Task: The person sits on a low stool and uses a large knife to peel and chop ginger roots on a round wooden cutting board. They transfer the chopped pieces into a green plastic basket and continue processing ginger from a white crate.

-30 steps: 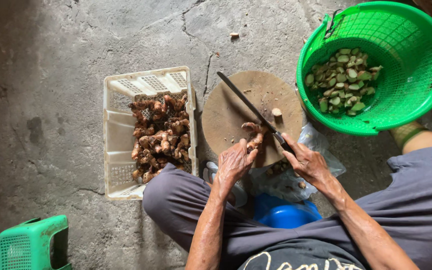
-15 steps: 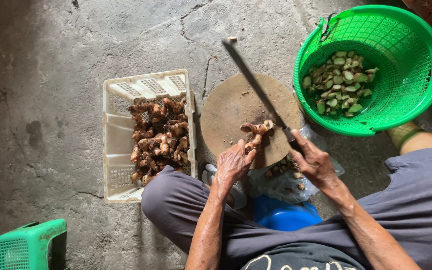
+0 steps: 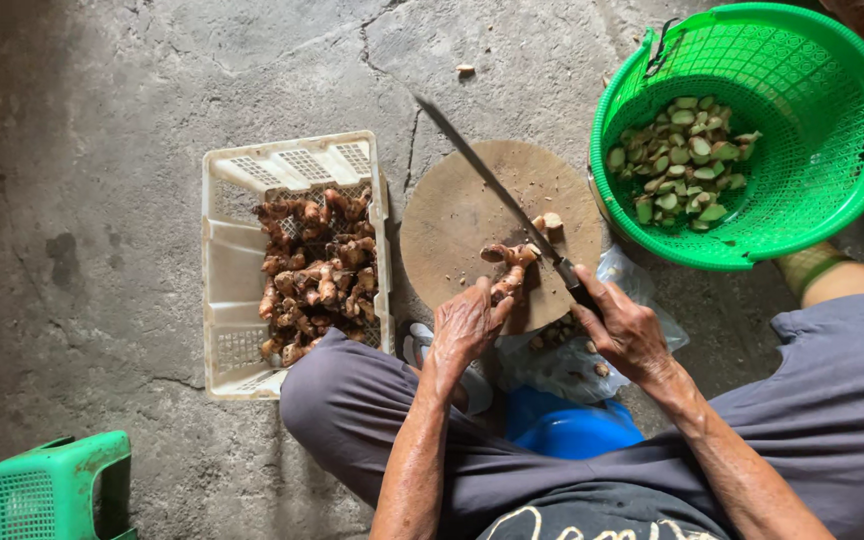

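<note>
Green basket point(image 3: 842, 180) holds cut pieces, white crate point(image 3: 232, 260) whole roots; hands grip a root point(image 3: 507, 270) and knife point(image 3: 492, 190).

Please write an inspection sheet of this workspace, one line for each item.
Surface: round wooden chopping board lying on a cracked concrete floor.
Job's things: ginger root on the board; long knife with its blade over it; one cut piece beside the blade.
Clutter: white plastic crate with uncut ginger; green basket with cut pieces; plastic bag; blue stool; green stool.
Hands: left hand holds the root; right hand grips the knife handle.
Cables: nothing seen.
Surroundings: a small scrap on the floor.
</note>
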